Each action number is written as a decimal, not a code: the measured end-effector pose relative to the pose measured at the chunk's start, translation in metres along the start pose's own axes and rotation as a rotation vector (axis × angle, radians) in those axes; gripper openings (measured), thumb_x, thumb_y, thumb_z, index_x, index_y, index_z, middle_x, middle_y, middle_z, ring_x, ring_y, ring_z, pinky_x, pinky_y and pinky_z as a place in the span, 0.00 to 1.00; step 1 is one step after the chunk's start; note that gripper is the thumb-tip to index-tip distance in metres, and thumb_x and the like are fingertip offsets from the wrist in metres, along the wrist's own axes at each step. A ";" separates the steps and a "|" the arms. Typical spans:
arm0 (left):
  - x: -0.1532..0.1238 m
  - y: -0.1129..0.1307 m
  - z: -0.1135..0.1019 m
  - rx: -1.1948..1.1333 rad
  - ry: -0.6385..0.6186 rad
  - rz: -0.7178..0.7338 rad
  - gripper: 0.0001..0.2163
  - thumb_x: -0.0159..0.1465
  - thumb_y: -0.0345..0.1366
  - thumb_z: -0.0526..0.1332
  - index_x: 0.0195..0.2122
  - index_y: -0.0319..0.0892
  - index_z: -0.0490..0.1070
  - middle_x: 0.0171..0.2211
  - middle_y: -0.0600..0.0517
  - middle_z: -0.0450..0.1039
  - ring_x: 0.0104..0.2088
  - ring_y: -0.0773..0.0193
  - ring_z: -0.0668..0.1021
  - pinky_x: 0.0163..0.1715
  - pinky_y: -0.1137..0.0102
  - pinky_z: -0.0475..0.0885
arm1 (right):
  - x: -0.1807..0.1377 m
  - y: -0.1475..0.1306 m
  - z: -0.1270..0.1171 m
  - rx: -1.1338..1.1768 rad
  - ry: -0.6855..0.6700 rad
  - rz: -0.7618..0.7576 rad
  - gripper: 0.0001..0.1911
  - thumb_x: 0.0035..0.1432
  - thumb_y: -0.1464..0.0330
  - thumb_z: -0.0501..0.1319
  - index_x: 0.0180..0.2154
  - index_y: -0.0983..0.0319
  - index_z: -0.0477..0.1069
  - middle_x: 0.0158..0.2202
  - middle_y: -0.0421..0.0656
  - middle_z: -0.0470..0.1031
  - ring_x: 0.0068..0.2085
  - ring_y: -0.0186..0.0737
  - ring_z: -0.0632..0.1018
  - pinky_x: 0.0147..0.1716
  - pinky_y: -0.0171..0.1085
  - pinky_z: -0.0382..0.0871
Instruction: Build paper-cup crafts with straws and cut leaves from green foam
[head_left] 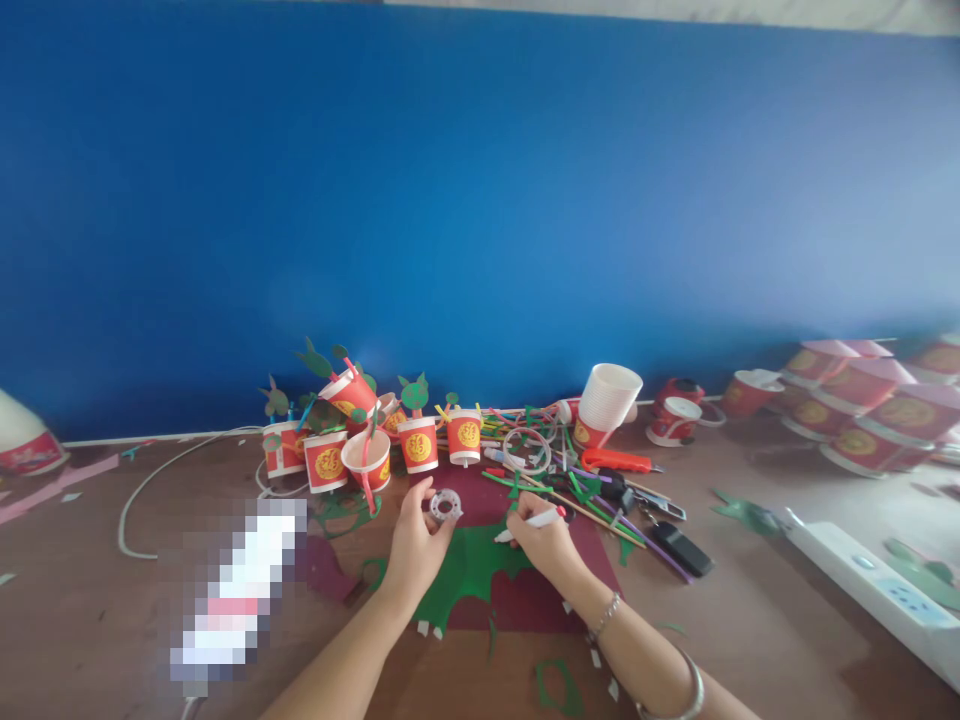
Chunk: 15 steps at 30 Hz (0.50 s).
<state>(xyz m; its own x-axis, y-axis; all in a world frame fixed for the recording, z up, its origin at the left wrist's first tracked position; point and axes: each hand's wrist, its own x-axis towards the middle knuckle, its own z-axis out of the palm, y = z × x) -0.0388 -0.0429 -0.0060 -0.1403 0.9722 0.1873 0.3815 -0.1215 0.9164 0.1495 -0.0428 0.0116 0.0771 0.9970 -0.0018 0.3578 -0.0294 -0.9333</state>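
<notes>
My left hand [415, 548] is closed on a small clear tape roll [452, 497], pinched between thumb and fingers. My right hand [546, 542] grips a white marker [541, 518] with a red end. The marker's tip points left, just over a cut green sheet [476, 560]; whether it touches the sheet I cannot tell. Beneath the green sheet lies a dark red sheet [517, 605]. Green scraps and small white bits lie around both sheets.
Behind my hands stand several red-and-white paper cups [418, 443], some with green cut-outs. An orange utility knife [619, 460], a stack of white cups [611, 398] and a black key fob [682, 548] are to the right. A white power strip [877, 590] lies far right.
</notes>
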 end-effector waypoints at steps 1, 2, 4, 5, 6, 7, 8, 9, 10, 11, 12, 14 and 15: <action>0.000 0.000 0.000 -0.002 -0.001 -0.004 0.24 0.55 0.39 0.60 0.52 0.39 0.60 0.44 0.44 0.68 0.21 0.71 0.71 0.25 0.69 0.71 | 0.000 -0.001 0.000 0.006 -0.006 0.004 0.09 0.43 0.67 0.54 0.17 0.58 0.55 0.13 0.34 0.64 0.18 0.33 0.68 0.18 0.30 0.55; 0.000 0.000 0.000 -0.005 -0.001 -0.008 0.24 0.54 0.39 0.60 0.52 0.39 0.60 0.44 0.44 0.68 0.21 0.71 0.71 0.25 0.70 0.71 | -0.001 -0.002 -0.001 0.010 -0.012 0.009 0.09 0.43 0.66 0.54 0.17 0.58 0.55 0.13 0.34 0.64 0.18 0.33 0.69 0.18 0.30 0.55; 0.000 0.001 -0.001 -0.012 0.002 -0.015 0.24 0.54 0.39 0.60 0.52 0.40 0.60 0.44 0.45 0.68 0.21 0.71 0.71 0.24 0.70 0.70 | -0.001 -0.002 -0.001 0.003 -0.019 0.017 0.08 0.43 0.67 0.53 0.17 0.58 0.55 0.12 0.34 0.64 0.17 0.33 0.69 0.17 0.29 0.54; 0.000 0.002 -0.001 -0.011 0.001 -0.016 0.24 0.54 0.39 0.60 0.52 0.40 0.60 0.45 0.45 0.68 0.21 0.71 0.71 0.25 0.70 0.70 | -0.001 -0.002 -0.001 -0.004 -0.021 0.016 0.08 0.43 0.67 0.53 0.17 0.58 0.55 0.12 0.34 0.64 0.17 0.33 0.68 0.17 0.29 0.54; -0.001 0.002 -0.001 -0.009 -0.001 -0.016 0.24 0.54 0.39 0.60 0.52 0.40 0.60 0.45 0.45 0.68 0.21 0.71 0.71 0.25 0.70 0.70 | -0.001 -0.002 -0.001 -0.013 -0.022 0.016 0.08 0.43 0.67 0.53 0.17 0.58 0.55 0.12 0.34 0.64 0.17 0.32 0.68 0.17 0.29 0.55; -0.001 0.003 -0.001 -0.006 -0.003 -0.016 0.24 0.54 0.40 0.60 0.51 0.39 0.60 0.44 0.45 0.68 0.21 0.71 0.71 0.25 0.70 0.71 | -0.001 -0.001 0.000 -0.020 -0.022 0.016 0.08 0.43 0.67 0.53 0.17 0.59 0.55 0.12 0.34 0.64 0.17 0.32 0.68 0.17 0.29 0.55; -0.001 0.004 -0.001 -0.006 -0.005 -0.014 0.24 0.54 0.40 0.60 0.51 0.39 0.60 0.44 0.45 0.68 0.22 0.71 0.71 0.25 0.70 0.71 | -0.001 0.000 0.000 -0.025 -0.024 0.018 0.07 0.42 0.68 0.53 0.17 0.59 0.55 0.12 0.34 0.64 0.17 0.32 0.68 0.17 0.29 0.55; -0.001 0.004 -0.002 -0.008 -0.005 -0.013 0.24 0.54 0.39 0.60 0.51 0.39 0.60 0.44 0.45 0.68 0.22 0.71 0.72 0.25 0.70 0.71 | -0.001 0.001 0.000 -0.023 -0.030 0.019 0.07 0.42 0.68 0.53 0.18 0.59 0.55 0.12 0.34 0.64 0.17 0.32 0.67 0.17 0.29 0.55; -0.001 0.005 -0.002 -0.010 -0.003 -0.011 0.24 0.54 0.39 0.60 0.51 0.39 0.60 0.44 0.45 0.68 0.22 0.70 0.72 0.25 0.70 0.71 | -0.001 0.001 0.000 -0.013 -0.040 0.021 0.07 0.42 0.68 0.53 0.18 0.59 0.55 0.12 0.34 0.65 0.17 0.32 0.67 0.17 0.29 0.55; -0.001 0.005 -0.002 -0.012 -0.001 -0.010 0.23 0.54 0.39 0.60 0.51 0.39 0.60 0.43 0.45 0.68 0.22 0.70 0.72 0.25 0.70 0.71 | 0.000 0.002 -0.001 0.006 -0.046 0.026 0.07 0.42 0.68 0.53 0.18 0.59 0.55 0.12 0.35 0.65 0.17 0.32 0.68 0.17 0.28 0.55; -0.001 0.005 -0.002 -0.011 0.001 -0.011 0.23 0.54 0.39 0.60 0.51 0.39 0.60 0.43 0.45 0.68 0.21 0.70 0.72 0.25 0.70 0.71 | 0.000 0.002 -0.002 0.033 -0.043 0.032 0.07 0.42 0.68 0.54 0.18 0.59 0.55 0.12 0.35 0.66 0.17 0.32 0.68 0.16 0.29 0.55; 0.000 0.005 -0.002 -0.003 0.004 -0.012 0.23 0.54 0.40 0.60 0.51 0.39 0.60 0.43 0.46 0.68 0.21 0.71 0.71 0.25 0.69 0.71 | 0.001 0.002 -0.005 0.090 -0.002 0.036 0.08 0.43 0.67 0.54 0.17 0.58 0.54 0.12 0.36 0.66 0.17 0.33 0.70 0.17 0.29 0.56; 0.000 0.005 -0.002 0.001 0.006 -0.012 0.24 0.54 0.40 0.60 0.51 0.39 0.60 0.43 0.46 0.68 0.21 0.71 0.71 0.25 0.69 0.71 | 0.002 0.002 -0.007 0.110 0.030 0.036 0.09 0.43 0.67 0.54 0.17 0.58 0.53 0.12 0.36 0.66 0.17 0.33 0.70 0.16 0.29 0.56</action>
<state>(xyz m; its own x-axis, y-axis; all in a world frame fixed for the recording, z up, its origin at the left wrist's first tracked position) -0.0386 -0.0442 -0.0010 -0.1500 0.9725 0.1783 0.3810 -0.1095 0.9181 0.1570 -0.0413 0.0119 0.1168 0.9928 -0.0271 0.2502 -0.0559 -0.9666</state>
